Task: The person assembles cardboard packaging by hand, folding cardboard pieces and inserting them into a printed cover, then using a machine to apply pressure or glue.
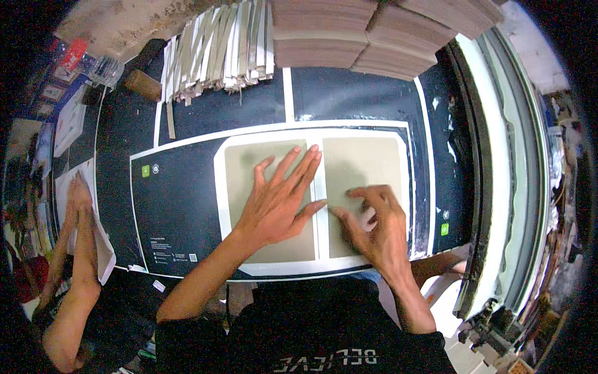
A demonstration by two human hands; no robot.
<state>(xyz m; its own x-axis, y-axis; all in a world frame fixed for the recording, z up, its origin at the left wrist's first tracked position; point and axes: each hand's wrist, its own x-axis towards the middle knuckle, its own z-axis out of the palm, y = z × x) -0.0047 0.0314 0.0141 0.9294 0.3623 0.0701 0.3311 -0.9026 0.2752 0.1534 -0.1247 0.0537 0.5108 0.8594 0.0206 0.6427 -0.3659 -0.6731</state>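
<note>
Two grey-beige boards lie side by side on a white sheet, the left board (pixel 268 246) and the right board (pixel 380 156). The white sheet (pixel 274 269) shows as a border around both boards, its left corners cut at a slant. Between the boards runs a narrow pale strip (pixel 321 240). My left hand (pixel 280 199) rests flat with spread fingers across the left board, its fingertips reaching the strip. Over the right board, my right hand (pixel 377 227) is bent, thumb and forefinger apart near the strip. A small pale patch shows inside its curl; I cannot make out what it is.
A dark printed sheet (pixel 177 212) lies beneath the work. Behind are a bundle of cut strips (pixel 221 47) and stacked boards (pixel 355 37). A long machine edge (pixel 498 174) borders the right. At left, another person's hands (pixel 78 193) press a white sheet (pixel 103 249).
</note>
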